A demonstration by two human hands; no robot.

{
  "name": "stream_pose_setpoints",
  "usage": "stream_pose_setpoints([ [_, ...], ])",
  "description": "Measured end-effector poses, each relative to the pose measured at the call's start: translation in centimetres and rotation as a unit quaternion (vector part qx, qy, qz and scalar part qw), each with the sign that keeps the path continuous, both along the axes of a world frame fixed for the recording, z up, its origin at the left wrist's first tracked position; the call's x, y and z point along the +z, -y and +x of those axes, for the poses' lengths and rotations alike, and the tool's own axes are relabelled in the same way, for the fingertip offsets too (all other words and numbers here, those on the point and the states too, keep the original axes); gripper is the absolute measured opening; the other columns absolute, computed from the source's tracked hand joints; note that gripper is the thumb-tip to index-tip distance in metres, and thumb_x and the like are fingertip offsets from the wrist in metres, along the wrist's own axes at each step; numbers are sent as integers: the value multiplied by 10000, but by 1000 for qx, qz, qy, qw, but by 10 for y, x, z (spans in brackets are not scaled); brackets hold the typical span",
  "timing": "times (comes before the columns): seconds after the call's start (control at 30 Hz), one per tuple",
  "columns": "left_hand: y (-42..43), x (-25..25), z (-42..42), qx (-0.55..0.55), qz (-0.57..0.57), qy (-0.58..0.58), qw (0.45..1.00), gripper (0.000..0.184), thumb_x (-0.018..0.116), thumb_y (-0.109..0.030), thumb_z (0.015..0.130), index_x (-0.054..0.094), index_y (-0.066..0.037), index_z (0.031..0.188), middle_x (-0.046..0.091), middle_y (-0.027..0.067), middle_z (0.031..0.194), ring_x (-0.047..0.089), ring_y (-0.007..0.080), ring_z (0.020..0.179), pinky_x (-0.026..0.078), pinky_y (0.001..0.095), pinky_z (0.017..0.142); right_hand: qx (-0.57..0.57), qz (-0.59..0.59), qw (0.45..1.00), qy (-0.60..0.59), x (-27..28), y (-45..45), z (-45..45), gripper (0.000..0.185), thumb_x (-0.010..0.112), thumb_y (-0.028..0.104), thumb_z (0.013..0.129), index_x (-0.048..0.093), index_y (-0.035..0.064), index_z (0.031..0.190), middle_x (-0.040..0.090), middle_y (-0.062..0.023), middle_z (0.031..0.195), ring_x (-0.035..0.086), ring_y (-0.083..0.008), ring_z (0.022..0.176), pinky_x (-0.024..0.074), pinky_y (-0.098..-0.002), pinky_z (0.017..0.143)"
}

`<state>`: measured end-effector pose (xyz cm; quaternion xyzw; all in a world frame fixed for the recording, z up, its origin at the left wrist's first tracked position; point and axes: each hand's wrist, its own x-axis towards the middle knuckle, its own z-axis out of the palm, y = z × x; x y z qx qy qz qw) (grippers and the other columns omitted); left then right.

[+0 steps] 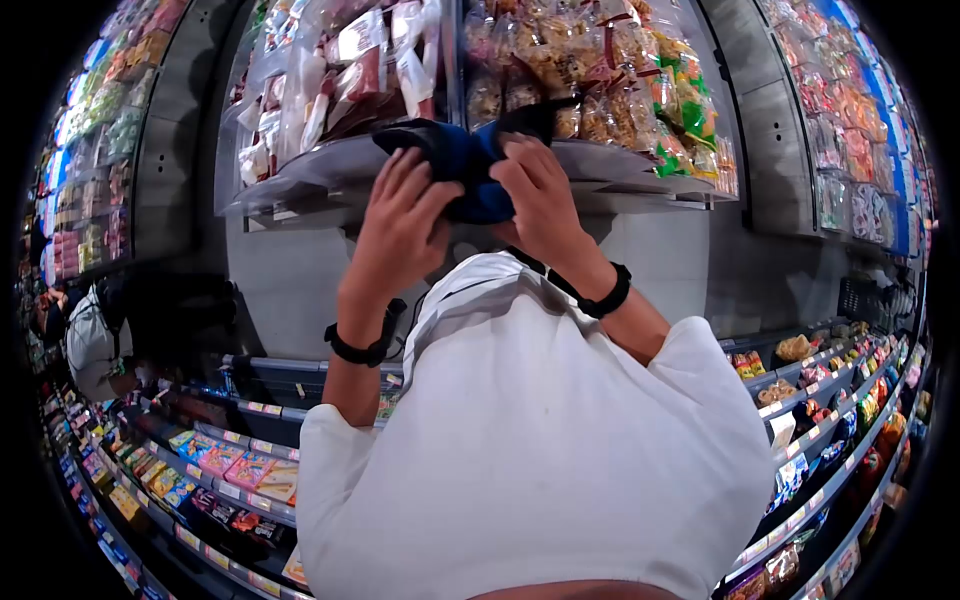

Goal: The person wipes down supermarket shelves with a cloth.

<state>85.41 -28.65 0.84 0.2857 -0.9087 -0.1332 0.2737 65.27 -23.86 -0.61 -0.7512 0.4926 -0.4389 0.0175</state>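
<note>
A blue and black cloth-like item (477, 180) lies between my two hands, at the front edge of a clear display bin (330, 165). My left hand (400, 215) has its curled fingers on the item's left part. On the right part, the bent fingers of my right hand (545, 200) grip the fabric. Behind it, packets with white and dark red wrapping (365, 65) fill the left compartment. Bags of brown snacks (600, 105) and green packets (695, 105) fill the right one.
Shelves with boxed snacks (235, 465) run along the lower left, and more stocked shelves (820, 430) stand at the lower right. Hanging packets line racks on both sides. A person with a white backpack (92, 340) is at the far left.
</note>
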Motion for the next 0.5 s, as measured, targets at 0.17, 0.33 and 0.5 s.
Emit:
stream_pose_setpoints([
  [0.17, -9, -14, -48, -42, 8, 33, 999, 413, 653, -63, 758, 615, -126, 1165, 566, 174, 1214, 501, 378, 1259, 299, 532, 1144, -109, -52, 992, -27, -40, -27, -45, 257, 669, 51, 707, 563, 19, 939, 573, -184, 1023, 579, -432, 1077, 483, -512, 937],
  [0.33, -15, -13, -82, -49, -19, -32, 998, 336, 635, -73, 808, 653, -129, 1139, 605, 193, 1119, 538, 390, 1198, 314, 531, 1137, -182, -23, 983, 3, -57, -55, -65, 310, 678, 99, 709, 562, 0, 979, 538, -215, 1062, 548, -463, 1075, 466, -518, 920],
  [0.5, -22, -20, -97, -102, 7, -41, 994, 397, 632, -57, 801, 605, -120, 1191, 601, 191, 1176, 535, 362, 1201, 359, 497, 1105, -239, -22, 971, 9, -59, -60, -64, 347, 717, 133, 695, 548, 7, 971, 526, -228, 1111, 529, -469, 1063, 455, -511, 912],
])
